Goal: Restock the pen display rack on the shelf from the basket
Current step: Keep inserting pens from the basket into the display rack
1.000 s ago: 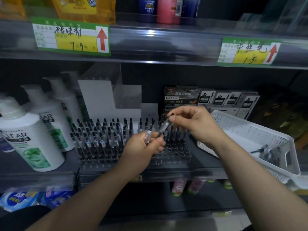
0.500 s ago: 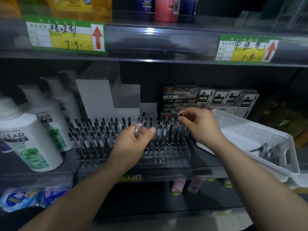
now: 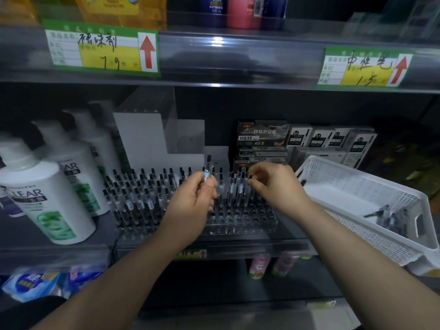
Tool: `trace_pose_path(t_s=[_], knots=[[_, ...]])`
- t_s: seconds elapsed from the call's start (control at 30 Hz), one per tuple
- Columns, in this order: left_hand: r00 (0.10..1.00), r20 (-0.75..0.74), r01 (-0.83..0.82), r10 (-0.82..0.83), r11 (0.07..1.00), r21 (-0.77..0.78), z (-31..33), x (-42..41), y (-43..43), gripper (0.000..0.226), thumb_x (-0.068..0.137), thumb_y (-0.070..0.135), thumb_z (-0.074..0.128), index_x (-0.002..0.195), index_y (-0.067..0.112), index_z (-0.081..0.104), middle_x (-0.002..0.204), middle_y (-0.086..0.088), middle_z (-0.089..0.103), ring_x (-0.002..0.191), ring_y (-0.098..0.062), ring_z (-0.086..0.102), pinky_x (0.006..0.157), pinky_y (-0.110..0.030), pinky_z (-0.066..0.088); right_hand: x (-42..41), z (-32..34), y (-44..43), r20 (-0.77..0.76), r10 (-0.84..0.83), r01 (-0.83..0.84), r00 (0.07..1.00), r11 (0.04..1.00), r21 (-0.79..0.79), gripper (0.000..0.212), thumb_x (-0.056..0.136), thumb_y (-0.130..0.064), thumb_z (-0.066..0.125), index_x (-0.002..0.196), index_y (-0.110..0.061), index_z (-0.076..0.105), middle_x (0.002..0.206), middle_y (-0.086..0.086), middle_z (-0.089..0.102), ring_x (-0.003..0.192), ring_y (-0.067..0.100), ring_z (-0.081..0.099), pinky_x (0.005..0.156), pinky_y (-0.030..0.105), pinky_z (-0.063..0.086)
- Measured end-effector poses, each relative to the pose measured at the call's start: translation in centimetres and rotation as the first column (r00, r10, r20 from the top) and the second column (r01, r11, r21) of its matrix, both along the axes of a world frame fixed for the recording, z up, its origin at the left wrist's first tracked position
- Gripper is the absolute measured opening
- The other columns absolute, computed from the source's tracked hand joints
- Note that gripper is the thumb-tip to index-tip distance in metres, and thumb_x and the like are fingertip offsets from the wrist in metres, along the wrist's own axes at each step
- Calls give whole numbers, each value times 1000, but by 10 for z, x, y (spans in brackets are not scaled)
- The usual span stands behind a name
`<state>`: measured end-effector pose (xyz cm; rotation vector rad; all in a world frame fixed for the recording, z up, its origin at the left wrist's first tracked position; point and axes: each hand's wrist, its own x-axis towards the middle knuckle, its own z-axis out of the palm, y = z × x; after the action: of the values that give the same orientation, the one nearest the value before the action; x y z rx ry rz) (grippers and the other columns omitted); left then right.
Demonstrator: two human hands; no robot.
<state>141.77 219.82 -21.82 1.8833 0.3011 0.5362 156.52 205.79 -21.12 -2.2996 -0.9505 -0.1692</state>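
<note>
White shampoo bottles (image 3: 47, 198) left of rack (image 3: 238, 222), basket (image 3: 357, 177) right; left hand (image 3: 190, 206) grips pen (image 3: 207, 172), right hand (image 3: 276, 186) pinches racked pen (image 3: 249, 175).

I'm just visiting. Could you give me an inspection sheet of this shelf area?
Surface: dark shelf.
Job's things: clear pen rack, left side mostly filled, right front holes empty; white basket with a few pens.
Clutter: shampoo bottles, pen boxes.
Grippers: left hand holds an upright pen; right hand pinches the top of a racked pen.
Cables: nothing seen.
Surroundings: price tags above.
</note>
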Motion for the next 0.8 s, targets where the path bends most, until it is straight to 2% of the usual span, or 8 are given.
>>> trace_pose_path(t_s=[0.13, 0.27, 0.33, 0.47, 0.53, 0.63, 0.73, 0.8], knots=[[1000, -1, 9, -9, 998, -70, -1, -1, -2, 11, 94, 25, 58, 90, 27, 67, 84, -6, 71, 81, -21, 67, 79, -37, 58, 0, 1, -1, 28, 26, -25, 999, 999, -29, 8, 84, -18, 70, 91, -16, 69, 74, -9, 64, 73, 10, 64, 74, 31, 55], [1000, -28, 9, -12, 995, -99, -6, 2, -4, 11, 90, 17, 64, 92, 27, 70, 81, 0, 74, 77, -9, 69, 75, -23, 56, 0, 7, -6, 31, 18, -19, 999, 1000, 14, 12, 82, -20, 72, 94, -18, 71, 74, -11, 65, 71, 6, 62, 71, 24, 52], [999, -43, 10, -13, 997, -72, -8, 5, -6, 10, 89, 19, 66, 98, 20, 71, 80, -1, 73, 74, -7, 68, 71, -19, 54, -3, 15, -8, -23, 36, -34, 999, 994, 99, 8, 83, -18, 71, 91, -20, 72, 73, -13, 65, 65, 1, 59, 67, 18, 49], [999, -40, 33, -36, 997, -69, -9, 12, -12, 8, 89, 19, 67, 93, 23, 72, 80, -2, 73, 77, -14, 69, 74, -25, 57, -14, 30, -11, -254, 258, -176, 932, 936, 303, 9, 83, -15, 72, 90, -19, 73, 86, -1, 71, 76, 16, 64, 70, 19, 51], [998, -34, 49, -51, 997, -60, -9, 15, -17, 7, 89, 19, 67, 93, 23, 72, 78, 0, 73, 75, -11, 68, 74, -25, 57, -17, 32, -12, -291, 330, -234, 898, 918, 321, 11, 81, -14, 75, 91, -17, 74, 89, 3, 70, 78, 18, 63, 71, 20, 51], [997, -46, 62, -63, 998, -25, -9, 18, -24, 7, 89, 20, 67, 92, 25, 71, 76, 5, 72, 72, -4, 66, 70, -20, 54, -18, 32, -13, -307, 354, -252, 883, 911, 326, 9, 80, -12, 75, 89, -13, 74, 89, 6, 71, 82, 23, 65, 75, 27, 53], [998, -35, 57, -56, 998, 10, -5, 20, -27, 12, 89, 21, 67, 101, 25, 69, 79, 5, 69, 66, 1, 61, 65, -18, 52, -14, 35, -18, -337, 369, -244, 866, 900, 360, 7, 82, -9, 72, 86, -14, 74, 84, -1, 73, 77, 9, 66, 73, 19, 51], [999, -16, 48, -46, 994, 103, 0, 20, -25, 23, 90, 22, 66, 113, 25, 66, 86, 10, 65, 71, 4, 59, 68, -13, 48, -9, 38, -24, -339, 357, -214, 870, 895, 392, 8, 83, -9, 70, 86, -15, 73, 81, -4, 73, 76, 6, 66, 71, 18, 51]])
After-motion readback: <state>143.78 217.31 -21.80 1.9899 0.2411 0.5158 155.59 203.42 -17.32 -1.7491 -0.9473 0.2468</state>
